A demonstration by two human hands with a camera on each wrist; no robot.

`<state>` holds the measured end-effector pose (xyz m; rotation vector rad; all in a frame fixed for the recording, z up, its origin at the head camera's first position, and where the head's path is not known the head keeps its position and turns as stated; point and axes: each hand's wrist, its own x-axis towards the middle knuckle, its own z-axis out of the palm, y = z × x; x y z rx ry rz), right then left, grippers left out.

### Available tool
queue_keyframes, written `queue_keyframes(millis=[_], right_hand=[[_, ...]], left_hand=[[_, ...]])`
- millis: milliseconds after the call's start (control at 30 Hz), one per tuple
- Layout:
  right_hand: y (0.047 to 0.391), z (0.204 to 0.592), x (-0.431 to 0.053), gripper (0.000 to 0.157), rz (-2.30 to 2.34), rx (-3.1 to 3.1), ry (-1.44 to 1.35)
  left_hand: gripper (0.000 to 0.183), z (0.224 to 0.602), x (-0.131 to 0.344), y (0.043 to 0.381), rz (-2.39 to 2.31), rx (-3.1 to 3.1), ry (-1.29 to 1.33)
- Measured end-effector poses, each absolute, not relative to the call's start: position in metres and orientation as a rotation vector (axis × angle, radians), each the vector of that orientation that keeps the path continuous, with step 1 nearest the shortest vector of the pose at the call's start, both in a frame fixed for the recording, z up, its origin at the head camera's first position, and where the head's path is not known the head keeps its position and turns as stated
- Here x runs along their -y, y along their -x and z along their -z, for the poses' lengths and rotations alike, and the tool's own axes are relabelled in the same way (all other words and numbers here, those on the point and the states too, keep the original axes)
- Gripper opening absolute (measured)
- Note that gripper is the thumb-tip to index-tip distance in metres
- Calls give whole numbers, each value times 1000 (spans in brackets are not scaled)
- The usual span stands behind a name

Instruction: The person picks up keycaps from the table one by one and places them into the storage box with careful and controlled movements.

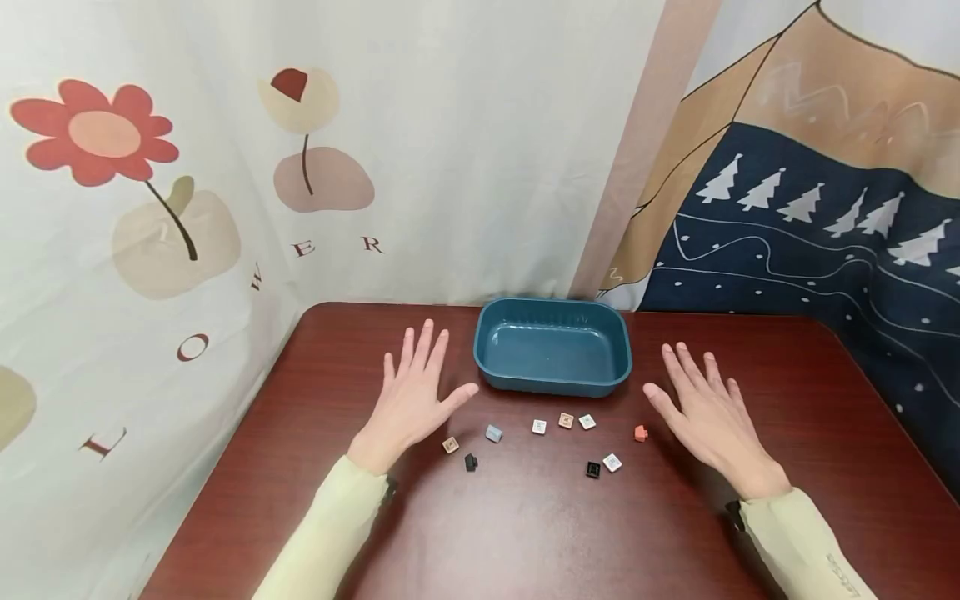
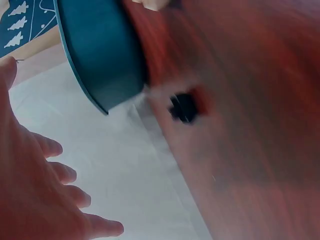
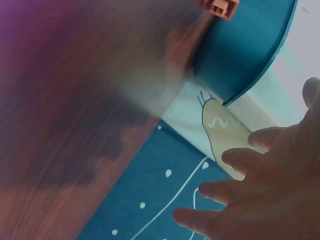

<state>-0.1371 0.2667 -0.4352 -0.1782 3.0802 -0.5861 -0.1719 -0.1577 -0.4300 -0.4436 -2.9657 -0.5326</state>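
Note:
My left hand (image 1: 408,404) is held over the table with fingers straight and spread, left of a blue plastic basin (image 1: 551,388). On the basin's other side my right hand (image 1: 708,412) is spread the same way. Neither hand holds anything. Small keycap-like pieces lie scattered between them. Nearest the left hand are a tan piece (image 1: 450,445), a black one (image 1: 471,462) and a grey-blue one (image 1: 493,433). An orange piece (image 1: 641,433) lies beside the right thumb. Toward the middle are white pieces (image 1: 539,427), another tan piece (image 1: 566,421) and a second black piece (image 1: 593,470).
The basin stands near the far edge of the dark red-brown wooden table (image 1: 510,533), its inside showing no contents. Behind the table hangs a pale curtain (image 1: 465,167) with printed flowers and letters. To the right is a dark blue cloth (image 1: 795,242) with white trees.

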Motion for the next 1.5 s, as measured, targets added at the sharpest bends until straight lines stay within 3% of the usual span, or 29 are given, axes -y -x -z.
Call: queue_keyframes(millis=[767,1500], right_hand=[[171,442,-233,86,660,-2989,234],[169,439,-232,89,679,-2988,262]], left_hand=[[103,447,110,215,633,3088,445],[103,448,113,207,587,3113,444]])
